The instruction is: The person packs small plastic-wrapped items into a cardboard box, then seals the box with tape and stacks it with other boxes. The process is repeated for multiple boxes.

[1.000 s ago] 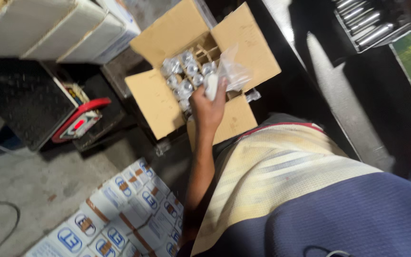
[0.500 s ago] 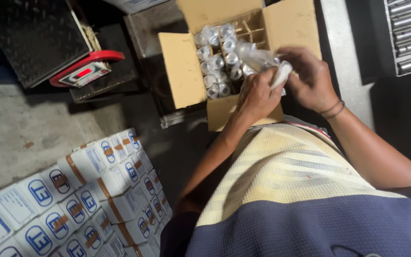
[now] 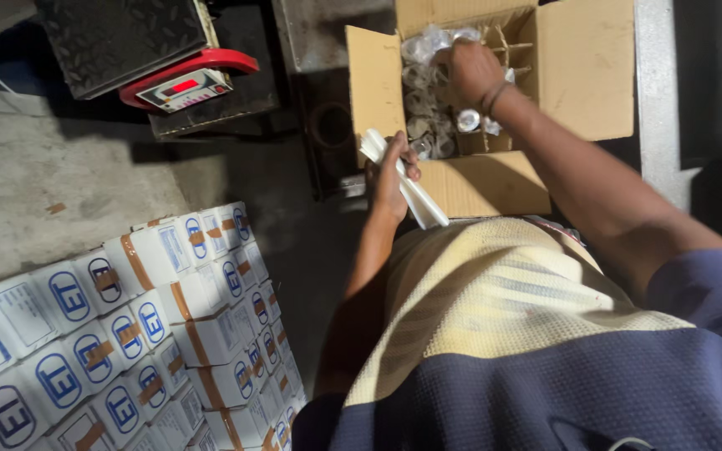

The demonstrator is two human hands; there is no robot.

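Hands divided: left hand (image 3: pixel 390 179) gripped white plastic strips (image 3: pixel 403 179), right hand (image 3: pixel 474 75) closed on wrapped parts (image 3: pixel 428 46) in cardboard box (image 3: pixel 582 67).

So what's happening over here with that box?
A person is bent over an open cardboard box of small plastic-wrapped metal parts. Their right hand reaches down among the parts, while the left hand holds a thin white bundle by the box's front flap. Stacked small white cartons sit to the left, with a weighing scale beyond.
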